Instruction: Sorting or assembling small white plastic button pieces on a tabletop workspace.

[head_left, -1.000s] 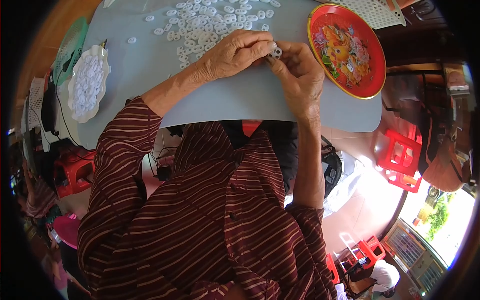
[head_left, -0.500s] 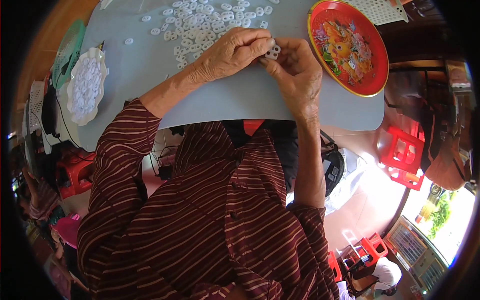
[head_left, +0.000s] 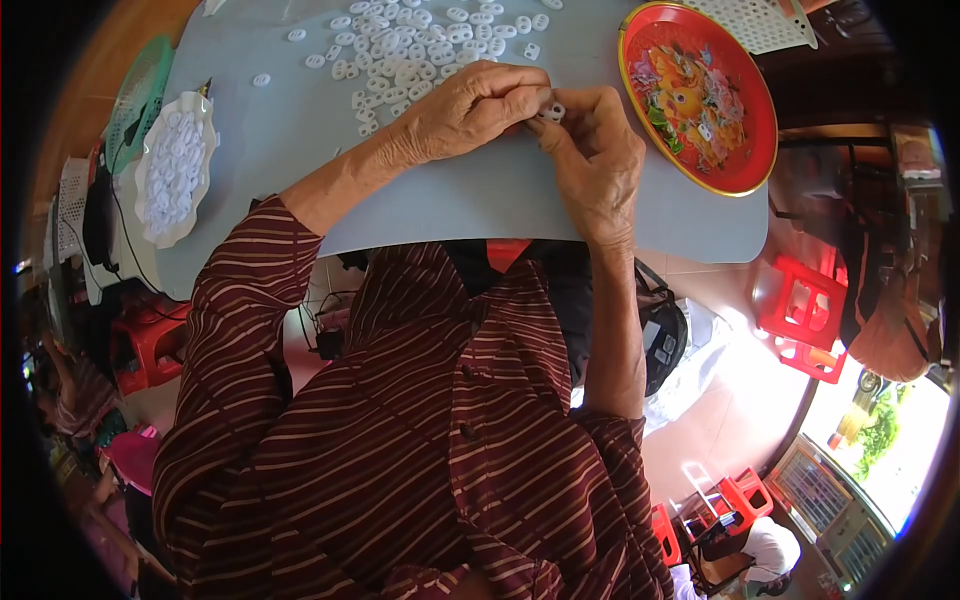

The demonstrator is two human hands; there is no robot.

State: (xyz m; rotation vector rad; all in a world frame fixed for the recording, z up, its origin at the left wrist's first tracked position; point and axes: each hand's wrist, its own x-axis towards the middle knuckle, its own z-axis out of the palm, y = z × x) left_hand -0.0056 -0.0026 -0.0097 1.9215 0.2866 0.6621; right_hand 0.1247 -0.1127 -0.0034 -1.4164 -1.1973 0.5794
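Over the grey table (head_left: pixel 450 200), my left hand (head_left: pixel 485 108) and my right hand (head_left: pixel 603 160) meet, fingertip to fingertip. Pinched between the fingers of my right hand is a small white plastic piece with holes (head_left: pixel 555 112). The closed fingers of my left hand press against its left side; a second part there, if any, is hidden. Beyond my left hand spreads a loose heap of white oval two-holed pieces (head_left: pixel 400 45). To the right of my right hand stands a round red tray (head_left: pixel 755 130) with a flower and fish print, one small white piece (head_left: pixel 705 130) lying in it.
A white scalloped dish (head_left: pixel 203 185) at the left holds many small white parts. Behind it leans a green mesh basket (head_left: pixel 150 90). A white perforated basket (head_left: pixel 770 20) sits at the far right. Red stools (head_left: pixel 805 305) stand on the floor, and other people are around.
The white piece has tilted between my fingers and shows less of its face. My fingertips have shifted slightly around it; the tray and heap stay as they were.
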